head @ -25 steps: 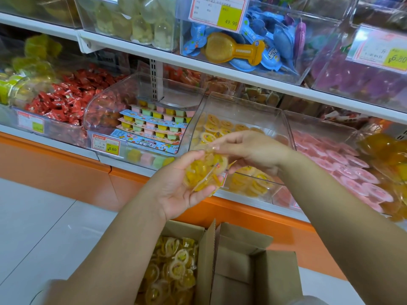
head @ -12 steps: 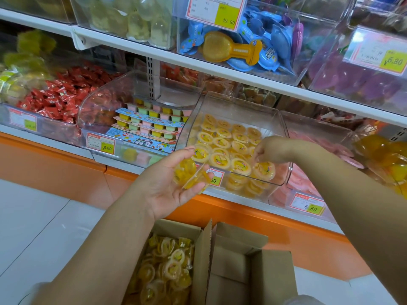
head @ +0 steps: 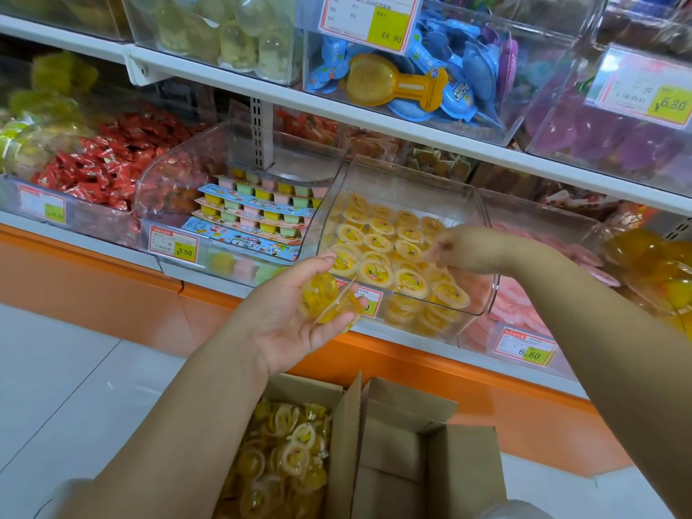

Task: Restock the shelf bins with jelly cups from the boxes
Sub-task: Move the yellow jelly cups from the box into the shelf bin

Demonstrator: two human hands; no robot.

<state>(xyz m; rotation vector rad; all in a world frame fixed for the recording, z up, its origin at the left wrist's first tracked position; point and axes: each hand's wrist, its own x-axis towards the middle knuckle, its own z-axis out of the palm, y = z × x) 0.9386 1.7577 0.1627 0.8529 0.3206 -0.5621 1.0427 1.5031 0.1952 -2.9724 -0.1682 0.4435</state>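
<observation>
Head view — bin (head: 404,189) of jelly cups (head: 376,271) under right grip (head: 455,249) (closure unclear), left grip (head: 296,324) around loose cups (head: 329,301), box (head: 404,443) below.

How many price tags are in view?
6. Up top: the 49.90 tag and the 6.80 tag. Below: the far-left tag, the 8.60 tag, a half-hidden tag behind the left hand, the 6.60 tag. More may be out of view.

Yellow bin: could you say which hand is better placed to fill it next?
Probably right: the right hand is inside the bin among its cups; the left hand holds spare cups outside it.
</observation>
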